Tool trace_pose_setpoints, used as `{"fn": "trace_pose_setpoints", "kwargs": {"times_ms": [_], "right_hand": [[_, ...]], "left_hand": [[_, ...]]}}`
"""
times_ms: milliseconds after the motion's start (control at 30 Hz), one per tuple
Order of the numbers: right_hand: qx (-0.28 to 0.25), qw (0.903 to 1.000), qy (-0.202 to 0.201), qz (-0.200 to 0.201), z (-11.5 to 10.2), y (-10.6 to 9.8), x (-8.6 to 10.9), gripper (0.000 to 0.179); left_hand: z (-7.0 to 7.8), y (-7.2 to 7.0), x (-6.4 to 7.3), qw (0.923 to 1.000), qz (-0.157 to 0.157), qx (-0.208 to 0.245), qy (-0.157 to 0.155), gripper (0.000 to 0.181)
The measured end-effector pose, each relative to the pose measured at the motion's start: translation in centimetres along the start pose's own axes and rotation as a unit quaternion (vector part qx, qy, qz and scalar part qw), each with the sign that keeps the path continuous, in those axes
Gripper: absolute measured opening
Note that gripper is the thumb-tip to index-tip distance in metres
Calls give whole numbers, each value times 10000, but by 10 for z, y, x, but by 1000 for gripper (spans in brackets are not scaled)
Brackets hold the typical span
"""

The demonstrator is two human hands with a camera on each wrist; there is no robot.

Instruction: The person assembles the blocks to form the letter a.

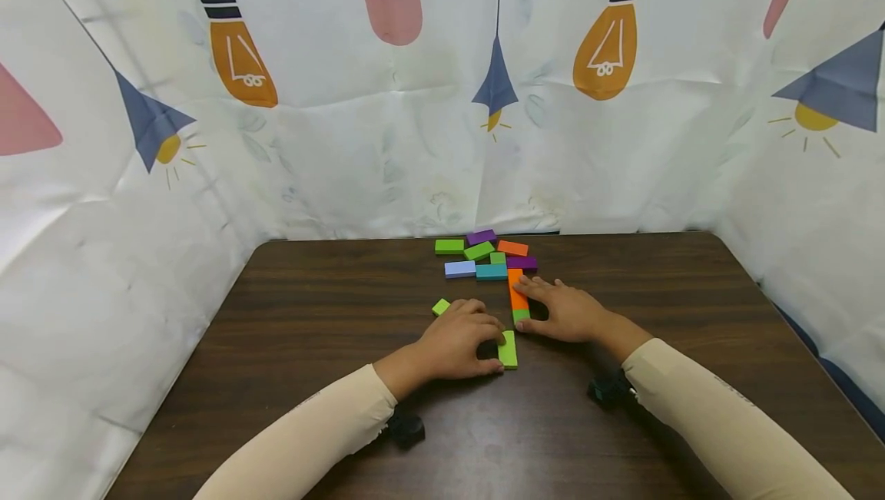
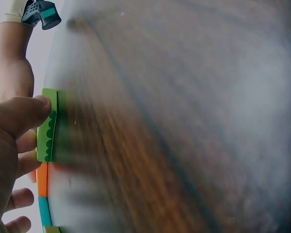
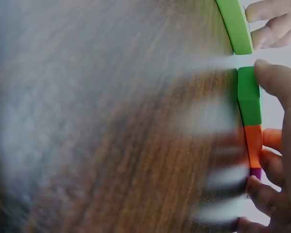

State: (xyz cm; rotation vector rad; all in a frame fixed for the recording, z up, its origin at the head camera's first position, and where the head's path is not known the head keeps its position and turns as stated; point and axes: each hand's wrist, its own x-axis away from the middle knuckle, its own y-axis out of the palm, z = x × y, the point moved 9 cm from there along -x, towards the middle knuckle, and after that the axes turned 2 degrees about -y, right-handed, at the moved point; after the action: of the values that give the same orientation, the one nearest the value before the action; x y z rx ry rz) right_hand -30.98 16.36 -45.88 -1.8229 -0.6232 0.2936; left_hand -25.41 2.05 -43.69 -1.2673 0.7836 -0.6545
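Note:
My left hand (image 1: 456,342) pinches a light green block (image 1: 508,351) lengthwise, thumb at its near end and fingertips at the far end. In the left wrist view this green block (image 2: 47,131) shows a darker scalloped print along its side. My right hand (image 1: 563,309) lies spread beside an orange block (image 1: 517,289), its index finger touching that block. Its thumb is at the near end of a small green block (image 1: 521,316), which adjoins the orange one. In the right wrist view the small green block (image 3: 250,94) and orange block (image 3: 253,143) stand end to end.
Past the hands lie several loose blocks, among them a teal block (image 1: 492,273), a light blue block (image 1: 459,269) and a purple block (image 1: 482,237). Another light green block (image 1: 440,306) is partly hidden behind my left hand. Patterned cloth (image 1: 429,154) hangs behind the brown table (image 1: 332,300).

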Motion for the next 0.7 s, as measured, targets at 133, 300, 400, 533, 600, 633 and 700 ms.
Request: {"fn": "trace_pose_setpoints", "kwargs": {"times_ms": [133, 300, 400, 533, 600, 633, 700], "right_hand": [[-63, 10000, -48, 33, 1, -1, -1, 80], [-152, 9996, -210, 89, 1, -2, -1, 72], [-182, 9995, -244, 91, 1, -2, -1, 69], [-186, 9996, -218, 82, 1, -2, -1, 66], [-181, 9996, -203, 74, 2, -1, 0, 64], [-181, 9996, -194, 70, 2, -1, 0, 64], [-182, 9997, -172, 68, 2, -1, 0, 63]], "left_hand": [[3, 0, -2, 9999, 82, -66, 33, 36], [7, 4, -7, 10000, 80, -37, 12, 37], [10, 5, -10, 9998, 164, -90, -57, 39], [13, 5, -14, 9993, 222, -215, -191, 41], [14, 5, -16, 9991, 224, -272, -256, 41], [14, 5, -17, 9989, 223, -303, -293, 41], [14, 5, -18, 9985, 245, -369, -330, 42]]}}
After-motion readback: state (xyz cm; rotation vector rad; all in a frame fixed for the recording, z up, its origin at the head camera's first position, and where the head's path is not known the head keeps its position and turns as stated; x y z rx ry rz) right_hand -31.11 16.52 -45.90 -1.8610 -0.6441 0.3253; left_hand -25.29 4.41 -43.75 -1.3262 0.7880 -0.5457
